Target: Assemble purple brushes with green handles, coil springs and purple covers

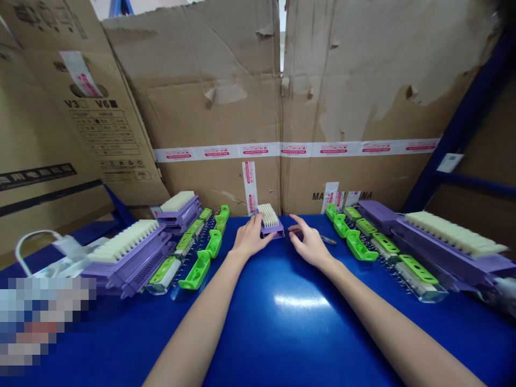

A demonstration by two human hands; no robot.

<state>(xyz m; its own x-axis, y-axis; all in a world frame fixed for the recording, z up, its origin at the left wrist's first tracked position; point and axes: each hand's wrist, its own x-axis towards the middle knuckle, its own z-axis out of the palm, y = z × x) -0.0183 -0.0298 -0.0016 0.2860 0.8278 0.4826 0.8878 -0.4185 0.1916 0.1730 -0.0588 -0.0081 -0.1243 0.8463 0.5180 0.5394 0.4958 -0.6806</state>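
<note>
At the back middle of the blue table stands a small purple brush part (269,217) with cream bristles facing up. My left hand (250,236) rests against its left side, fingers behind it and thumb stretched across the near side. My right hand (308,240) hovers just to its right, fingers apart and bent, holding nothing. A slim grey tool (328,240), its kind unclear, lies on the table beside my right hand, partly hidden behind it.
Purple brush parts with cream bristles (126,240) stack at left, more (455,234) at right. Green clips (196,270) and clear pin-studded pieces with green tops (419,269) line both sides. Cardboard (209,118) walls the table's back. A white cable (30,236) loops at far left.
</note>
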